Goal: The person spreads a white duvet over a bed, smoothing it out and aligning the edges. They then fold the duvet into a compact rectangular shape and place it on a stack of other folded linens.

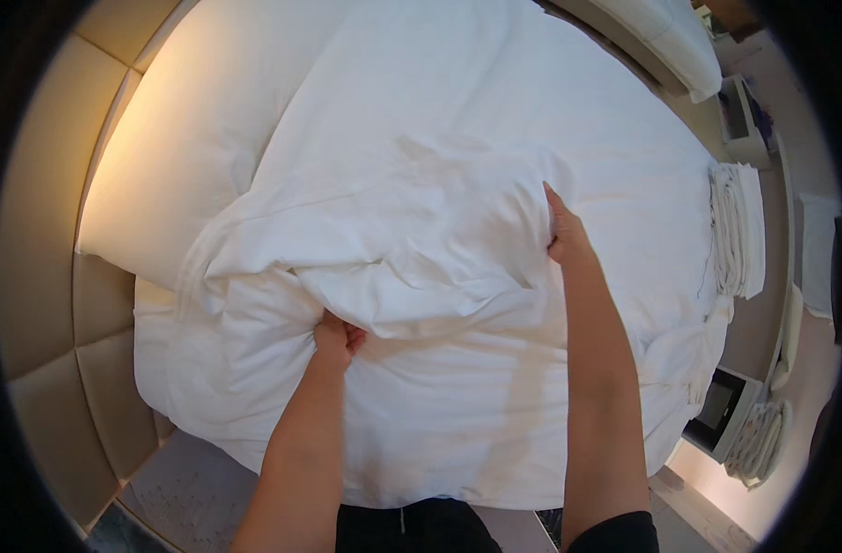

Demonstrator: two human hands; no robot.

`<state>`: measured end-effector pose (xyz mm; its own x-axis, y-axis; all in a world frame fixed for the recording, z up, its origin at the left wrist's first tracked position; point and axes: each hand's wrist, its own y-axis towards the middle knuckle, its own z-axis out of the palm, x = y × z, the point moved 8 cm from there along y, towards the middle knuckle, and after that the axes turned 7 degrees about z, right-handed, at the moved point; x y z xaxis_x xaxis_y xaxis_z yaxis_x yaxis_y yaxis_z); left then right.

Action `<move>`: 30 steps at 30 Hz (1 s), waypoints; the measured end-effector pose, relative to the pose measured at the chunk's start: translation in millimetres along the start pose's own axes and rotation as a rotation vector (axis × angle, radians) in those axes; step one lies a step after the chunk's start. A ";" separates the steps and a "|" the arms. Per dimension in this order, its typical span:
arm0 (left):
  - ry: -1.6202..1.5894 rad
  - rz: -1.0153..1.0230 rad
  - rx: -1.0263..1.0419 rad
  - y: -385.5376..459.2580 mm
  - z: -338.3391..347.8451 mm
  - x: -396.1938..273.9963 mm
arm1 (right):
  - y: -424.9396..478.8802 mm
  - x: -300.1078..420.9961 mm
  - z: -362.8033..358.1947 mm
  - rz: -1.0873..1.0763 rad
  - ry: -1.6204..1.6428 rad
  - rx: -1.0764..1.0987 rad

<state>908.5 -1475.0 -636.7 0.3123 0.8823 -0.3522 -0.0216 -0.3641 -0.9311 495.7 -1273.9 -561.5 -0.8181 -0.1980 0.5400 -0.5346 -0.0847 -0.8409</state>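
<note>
A white duvet point(421, 235) lies rumpled over the bed in front of me, with folds bunched between my arms. My left hand point(339, 336) grips a gathered part of the duvet's cloth near the middle of the bed, its fingers curled. Farther right and higher up, my right hand point(562, 225) holds the same duvet, thumb on top and the other fingers hidden by the cloth. A white pillow point(186, 138) rests at the left end of the bed, partly overlapped by the duvet's edge.
A padded beige headboard point(40, 297) borders the bed on the left. Folded white linen point(735, 231) is stacked at the bed's right end. Beyond it stand a dark-fronted white cabinet point(721, 408) and more folded cloth point(756, 442). Another white-covered bed point(659, 34) shows at upper right.
</note>
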 end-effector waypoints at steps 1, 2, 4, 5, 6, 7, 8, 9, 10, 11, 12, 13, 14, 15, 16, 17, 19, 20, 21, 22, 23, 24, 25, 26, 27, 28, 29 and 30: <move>-0.001 -0.006 -0.005 2.7 -2.5 1.7 | -12.0 10.9 16.5 -0.082 -0.058 0.048; -0.010 -0.010 -0.019 6.7 -9.3 4.6 | -37.8 23.1 43.4 -0.162 -0.119 0.107; -0.007 -0.011 -0.011 8.5 -8.4 3.5 | -88.3 40.6 70.6 -0.270 -0.372 0.066; -0.006 -0.012 -0.013 5.8 -9.2 0.6 | -134.8 40.4 101.2 -0.369 -0.474 0.166; -0.001 -0.014 -0.006 3.7 -8.7 -1.0 | -172.5 30.4 117.5 -0.400 -0.626 0.170; -0.024 -0.002 0.022 4.3 -6.7 -2.5 | -198.1 9.7 131.9 -0.498 -0.605 0.321; -0.034 0.008 0.063 3.5 -2.6 -2.7 | -226.4 -12.2 139.4 -0.863 -0.747 0.395; -0.053 0.019 0.094 2.9 -2.6 -3.5 | -267.2 -40.1 149.0 -1.277 -1.000 0.329; -0.062 0.033 0.123 2.8 -2.2 -3.5 | -303.4 -57.2 166.2 -1.213 -0.930 0.480; -0.077 0.050 0.153 -2.2 -1.4 -3.2 | -320.1 -97.1 170.9 -1.251 -0.892 0.646; -0.098 0.068 0.169 -6.1 -4.7 -3.0 | -336.7 -125.7 175.4 -1.229 -0.866 0.690; -0.115 0.090 0.188 -12.2 -7.7 -4.4 | -354.0 -150.6 177.3 -1.204 -0.840 0.722; -0.130 0.122 0.206 -18.8 -10.6 -7.7 | -363.4 -176.7 175.7 -1.121 -0.873 0.729; -0.140 0.155 0.223 -26.6 -15.2 -12.0 | -371.7 -200.7 173.2 -1.038 -0.899 0.734; -0.155 0.189 0.241 -34.9 -19.8 -17.0 | -380.6 -219.0 167.3 -0.994 -0.912 0.694; -0.171 0.221 0.249 -45.7 -29.9 -19.6 | -389.5 -237.0 160.9 -0.949 -0.921 0.656; -0.212 0.292 0.260 -68.0 -57.8 -27.9 | -404.5 -261.0 153.1 -0.888 -0.943 0.607; -0.215 0.301 0.277 -73.1 -60.4 -24.0 | -401.1 -270.3 145.1 -0.850 -0.956 0.555; -0.261 0.355 0.256 -92.2 -85.1 -34.6 | -413.1 -277.9 145.7 -0.843 -0.966 0.576; -0.282 0.385 0.266 -107.3 -96.1 -38.7 | -414.9 -286.6 142.3 -0.860 -0.929 0.525; -0.311 0.418 0.257 -124.9 -110.2 -43.4 | -418.4 -292.0 147.7 -0.866 -0.925 0.527; -0.347 0.442 0.253 -139.7 -124.0 -47.7 | -420.3 -294.6 157.9 -0.868 -0.915 0.530; -0.389 0.458 0.266 -152.1 -132.2 -46.9 | -416.6 -295.1 163.5 -0.876 -0.911 0.513; -0.441 0.454 0.287 -168.4 -146.5 -41.6 | -420.1 -294.7 169.3 -0.862 -0.951 0.530; -0.511 0.434 0.312 -189.4 -169.8 -32.7 | -436.3 -295.7 167.7 -0.846 -0.997 0.580; -0.495 0.368 0.403 -197.9 -184.0 -27.0 | -441.1 -294.5 171.8 -0.828 -1.038 0.596; -0.452 0.281 0.513 -203.5 -187.6 -19.5 | -442.4 -297.0 173.8 -0.882 -1.011 0.569; -0.074 0.315 0.601 -202.2 -208.2 -11.9 | -446.1 -308.9 179.9 -0.942 -0.995 0.560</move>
<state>1106.9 -1474.0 -424.6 0.1393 0.7869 -0.6011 -0.6311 -0.3973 -0.6663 1025.1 -1350.7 -359.7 0.3774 -0.4104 0.8302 -0.4350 -0.8700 -0.2323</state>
